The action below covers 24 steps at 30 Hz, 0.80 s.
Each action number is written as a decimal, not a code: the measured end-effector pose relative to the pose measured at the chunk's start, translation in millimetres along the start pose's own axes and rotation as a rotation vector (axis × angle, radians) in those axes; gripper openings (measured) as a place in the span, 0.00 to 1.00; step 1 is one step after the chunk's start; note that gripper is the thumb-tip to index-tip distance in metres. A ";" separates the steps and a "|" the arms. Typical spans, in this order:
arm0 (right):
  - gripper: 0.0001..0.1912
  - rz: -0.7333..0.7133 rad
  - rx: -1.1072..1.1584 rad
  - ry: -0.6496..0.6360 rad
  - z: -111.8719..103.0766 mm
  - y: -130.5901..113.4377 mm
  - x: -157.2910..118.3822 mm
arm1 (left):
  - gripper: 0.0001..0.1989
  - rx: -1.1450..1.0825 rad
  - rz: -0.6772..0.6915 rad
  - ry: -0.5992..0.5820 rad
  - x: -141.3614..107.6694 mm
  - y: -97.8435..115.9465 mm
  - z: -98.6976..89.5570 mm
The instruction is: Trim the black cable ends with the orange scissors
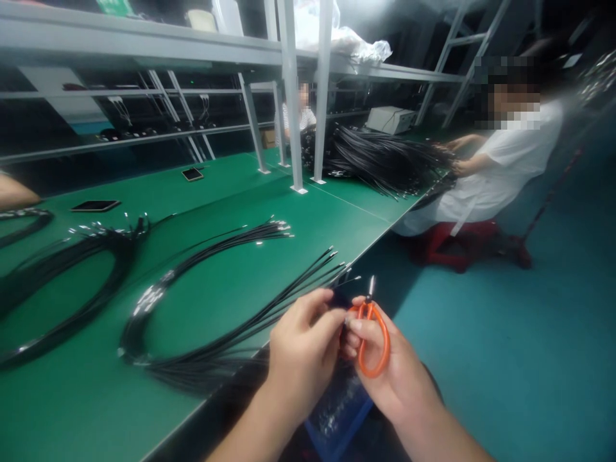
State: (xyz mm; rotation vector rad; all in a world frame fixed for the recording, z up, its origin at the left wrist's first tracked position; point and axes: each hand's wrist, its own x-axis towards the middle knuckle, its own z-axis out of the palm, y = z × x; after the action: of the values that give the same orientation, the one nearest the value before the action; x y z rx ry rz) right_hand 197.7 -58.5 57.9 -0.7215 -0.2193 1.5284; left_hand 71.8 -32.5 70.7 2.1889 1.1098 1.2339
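Observation:
My right hand (380, 353) holds scissors with orange handles (385, 350), their short blades pointing up and away. Its thumb and fingertips meet those of my left hand (305, 340) at a small dark piece, too small to make out, pinched between them. Just beyond my left hand, a bundle of thin black cables (269, 308) curves over the green table (226, 276), with silvery tips at its ends and a shiny wrapped section at the left bend. Some cable ends reach past the table edge, close to my fingers.
Below my hands is a blue bin (337, 410) with small clear pieces. More cable coils (106, 289) lie left, near two phones (95, 205). White shelf posts (291, 115) stand on the table. A person in white (510, 154) sits at right by a large cable pile (375, 154).

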 end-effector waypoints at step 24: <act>0.16 -0.400 -0.438 0.018 4.6 -2.3 -0.9 | 0.03 -0.604 -0.470 -0.057 -9.2 -7.6 9.3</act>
State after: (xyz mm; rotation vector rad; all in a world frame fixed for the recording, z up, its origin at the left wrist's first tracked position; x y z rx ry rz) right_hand 197.0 -57.7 63.1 -0.9680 -0.6584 1.0980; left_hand 73.5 -34.8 55.8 1.4072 0.9842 1.0977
